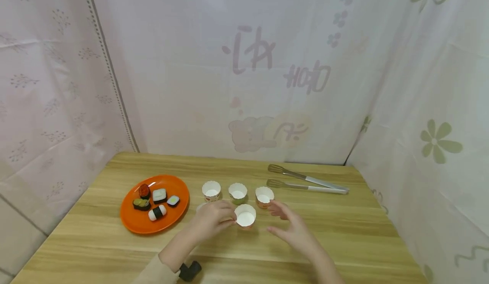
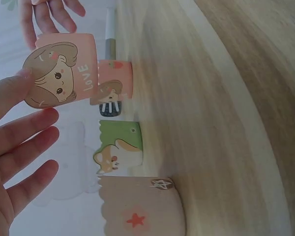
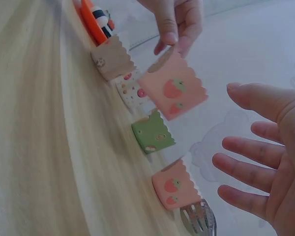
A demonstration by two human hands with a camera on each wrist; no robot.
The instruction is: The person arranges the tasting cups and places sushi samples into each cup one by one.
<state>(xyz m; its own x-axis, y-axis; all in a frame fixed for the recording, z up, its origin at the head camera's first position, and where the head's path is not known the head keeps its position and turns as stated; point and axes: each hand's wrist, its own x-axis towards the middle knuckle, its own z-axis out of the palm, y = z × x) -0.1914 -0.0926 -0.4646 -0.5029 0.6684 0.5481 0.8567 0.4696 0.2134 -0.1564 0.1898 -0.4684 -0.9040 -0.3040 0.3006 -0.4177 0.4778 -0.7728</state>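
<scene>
Apparently the setting out of paper cups was well along: a white spotted cup [image 1: 211,192], a green cup [image 1: 238,195] and a pink cup [image 1: 264,198] stood upright in a row on the table [image 1: 237,262], and a beige cup [image 2: 142,202] stood nearer the person, just in front of the white one. What seemed left was to settle a second pink cup [image 1: 245,218], which hung mouth up above the table, on the near side of the row, between the two hands. The left hand [image 1: 213,218] pinched it at the rim with thumb and fingers, while the right hand [image 1: 293,232] held nothing, its fingers spread and apart from the cup. Five sushi pieces [image 1: 159,195] lay on the orange plate [image 1: 168,220] and the tongs [image 1: 328,189] lay beyond the right hand, so any work with either looked not yet begun. From the head, the beige cup was all but hidden behind the left hand, only a sliver of rim showing; both wrist views gave its side, and the left one its red star. That left view also showed a drawn girl and the word "LOVE" on the lifted cup, whereas the right wrist view met its strawberries and the pinch itself. Only the head view took in the tongs at full length and all five sushi pieces.
</scene>
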